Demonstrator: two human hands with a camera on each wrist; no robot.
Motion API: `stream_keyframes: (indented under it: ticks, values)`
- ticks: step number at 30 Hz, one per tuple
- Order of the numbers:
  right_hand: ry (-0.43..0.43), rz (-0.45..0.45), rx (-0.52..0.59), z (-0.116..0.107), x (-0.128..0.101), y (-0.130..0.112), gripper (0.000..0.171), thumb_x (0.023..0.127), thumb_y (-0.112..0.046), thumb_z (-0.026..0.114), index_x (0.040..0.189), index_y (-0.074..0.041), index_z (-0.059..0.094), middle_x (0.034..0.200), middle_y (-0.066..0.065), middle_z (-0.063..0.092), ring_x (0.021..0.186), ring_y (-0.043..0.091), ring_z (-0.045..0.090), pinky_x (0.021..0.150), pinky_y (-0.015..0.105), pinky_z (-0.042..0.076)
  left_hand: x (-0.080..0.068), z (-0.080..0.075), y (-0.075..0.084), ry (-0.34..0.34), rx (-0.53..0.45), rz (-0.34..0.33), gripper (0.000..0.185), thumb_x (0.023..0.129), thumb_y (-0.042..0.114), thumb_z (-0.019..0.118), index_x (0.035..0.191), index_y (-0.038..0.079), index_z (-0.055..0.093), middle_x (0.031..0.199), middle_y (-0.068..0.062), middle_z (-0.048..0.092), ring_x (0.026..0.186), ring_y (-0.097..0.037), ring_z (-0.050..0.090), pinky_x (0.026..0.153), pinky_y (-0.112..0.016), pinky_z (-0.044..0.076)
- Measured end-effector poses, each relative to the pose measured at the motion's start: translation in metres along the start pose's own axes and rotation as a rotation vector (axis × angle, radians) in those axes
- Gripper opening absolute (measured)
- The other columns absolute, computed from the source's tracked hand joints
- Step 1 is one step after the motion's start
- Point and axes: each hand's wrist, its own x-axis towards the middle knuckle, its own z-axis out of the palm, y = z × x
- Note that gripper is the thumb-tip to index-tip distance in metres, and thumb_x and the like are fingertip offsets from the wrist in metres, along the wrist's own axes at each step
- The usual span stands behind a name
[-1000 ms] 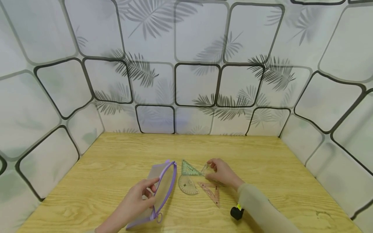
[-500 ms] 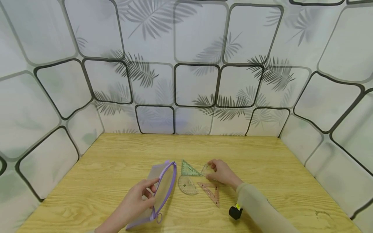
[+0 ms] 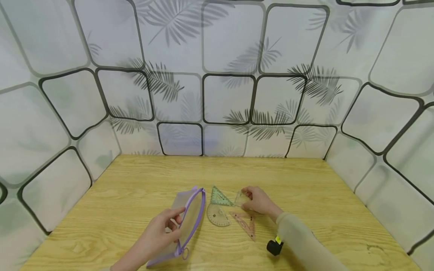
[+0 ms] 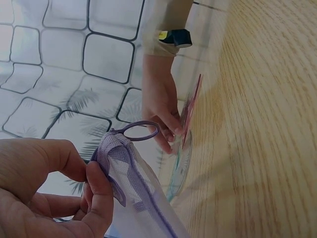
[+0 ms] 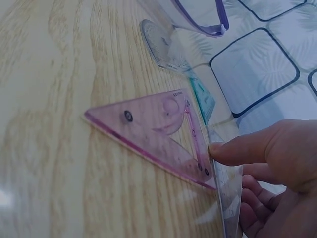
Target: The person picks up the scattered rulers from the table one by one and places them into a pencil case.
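Right hand (image 3: 259, 201) pinching the near end of a clear transparent plastic ruler (image 3: 239, 197), thumb and fingers curled on its edge, ruler lifted slightly at that end and tilted over the light wooden table (image 3: 135, 180). Compared with a second ago, hand drawn a little toward 6 o'clock, ruler end raised a touch higher; otherwise little changed. Just at 6 o'clock of that hand, flat on the table, a pink translucent plastic set square (image 3: 245, 223), its corner touching or nearly touching the ruler in the right wrist view. At 9 o'clock of the hand, a green translucent triangular set square (image 3: 218, 196), and at 7 o'clock a clear semicircular protractor (image 3: 218, 215), both unmoved.

Left hand (image 3: 157, 235), at 8 o'clock of the right, gripping the edge of a translucent mesh pouch with purple zip trim (image 3: 190, 218), thumb and forefinger closed on the fabric, mouth held open toward the rulers; same hold as before. Purple ring pull (image 3: 185, 253) at the pouch's near end.
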Motion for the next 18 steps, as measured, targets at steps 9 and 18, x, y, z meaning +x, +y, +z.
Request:
stream_keyframes:
  ticks: [9,18]
  values:
    - [0.009,-0.032,-0.014,-0.001,-0.002,0.003,0.056,0.078,-0.008,0.08,0.13,-0.008,0.06,0.111,0.012,0.056,0.091,0.02,0.051,0.079,0.039,0.05,0.0,0.001,0.002,0.004,0.017,-0.015,0.063,0.079,-0.006,0.06,0.139,-0.014,0.045,0.099,-0.01,0.052,0.073,-0.005,0.052,0.057,-0.019,0.057]
    - [-0.027,-0.078,0.005,-0.006,-0.002,0.013,0.058,0.081,-0.018,0.08,0.134,-0.013,0.057,0.094,0.004,0.061,0.077,0.016,0.051,0.065,0.028,0.044,0.0,0.002,0.0,-0.007,0.0,0.003,0.062,0.079,-0.007,0.061,0.139,-0.016,0.044,0.099,-0.01,0.053,0.072,-0.005,0.052,0.056,-0.019,0.056]
